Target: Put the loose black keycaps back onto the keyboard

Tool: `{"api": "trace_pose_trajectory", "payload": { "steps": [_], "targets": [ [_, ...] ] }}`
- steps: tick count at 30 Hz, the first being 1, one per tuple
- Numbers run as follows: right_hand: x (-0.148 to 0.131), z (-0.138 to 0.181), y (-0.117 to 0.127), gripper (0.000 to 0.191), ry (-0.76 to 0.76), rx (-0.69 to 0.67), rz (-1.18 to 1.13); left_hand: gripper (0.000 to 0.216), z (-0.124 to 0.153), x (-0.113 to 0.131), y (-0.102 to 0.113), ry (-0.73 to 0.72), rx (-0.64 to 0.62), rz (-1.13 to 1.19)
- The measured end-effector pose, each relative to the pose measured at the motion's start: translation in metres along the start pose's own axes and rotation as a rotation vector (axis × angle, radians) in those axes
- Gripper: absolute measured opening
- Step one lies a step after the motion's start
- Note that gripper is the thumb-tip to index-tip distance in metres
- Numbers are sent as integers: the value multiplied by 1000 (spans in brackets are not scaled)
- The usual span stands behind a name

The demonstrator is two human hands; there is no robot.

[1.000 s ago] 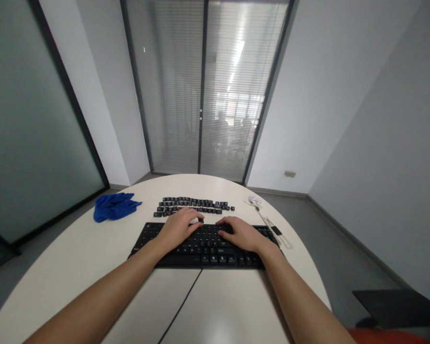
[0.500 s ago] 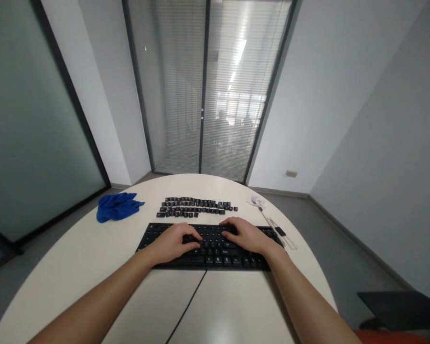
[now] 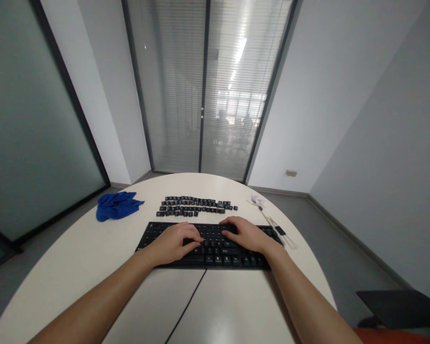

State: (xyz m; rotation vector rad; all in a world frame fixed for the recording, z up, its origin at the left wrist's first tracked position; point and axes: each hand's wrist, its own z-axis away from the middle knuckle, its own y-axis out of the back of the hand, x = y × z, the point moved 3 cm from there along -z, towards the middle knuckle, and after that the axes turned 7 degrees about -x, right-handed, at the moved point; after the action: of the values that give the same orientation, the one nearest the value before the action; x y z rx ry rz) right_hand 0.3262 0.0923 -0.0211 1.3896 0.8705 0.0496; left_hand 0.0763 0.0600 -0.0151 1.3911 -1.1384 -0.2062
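A black keyboard [image 3: 215,261] lies flat on the table in front of me. Its lower keys have caps, while much of the upper part shows bare key sockets. My left hand [image 3: 174,242] rests over the keyboard's left half, thumb and forefinger brought together near the middle keys; what lies between the tips is too small to make out. Over the right half lies my right hand [image 3: 245,233], its thumb and forefinger apart and the other fingers partly hidden. Beyond the keyboard, loose black keycaps [image 3: 193,209] are laid out in rows.
A crumpled blue cloth [image 3: 117,205] sits at the table's left. To the right are a white bunched item [image 3: 258,200] and a pale cable [image 3: 288,241] with a dark band. The white round table [image 3: 143,306] has a seam down its middle. A dark chair part [image 3: 401,308] stands at lower right.
My left thumb and forefinger have closed towards each other over the keys. My right hand and the keyboard stay in place, as do the loose keycaps.
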Motion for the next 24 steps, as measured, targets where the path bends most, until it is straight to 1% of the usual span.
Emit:
{"api": "trace_pose_trajectory", "payload": {
  "steps": [5,11,17,21,24],
  "targets": [
    [-1,0,1,33,-1,-1,-1,20,2,4,0,-20,-27,-156],
    [-2,0,1,32,5,-2,1,26,1,17,-1,-48,-70,-355],
    [2,-1,0,33,8,-6,2,24,0,31,-1,-15,-78,-469],
    [3,-1,-1,33,21,-9,4,19,3,41,2,36,-100,-472],
    [3,-1,0,32,24,-4,-1,30,7,46,4,59,-138,-423]
  ]
}}
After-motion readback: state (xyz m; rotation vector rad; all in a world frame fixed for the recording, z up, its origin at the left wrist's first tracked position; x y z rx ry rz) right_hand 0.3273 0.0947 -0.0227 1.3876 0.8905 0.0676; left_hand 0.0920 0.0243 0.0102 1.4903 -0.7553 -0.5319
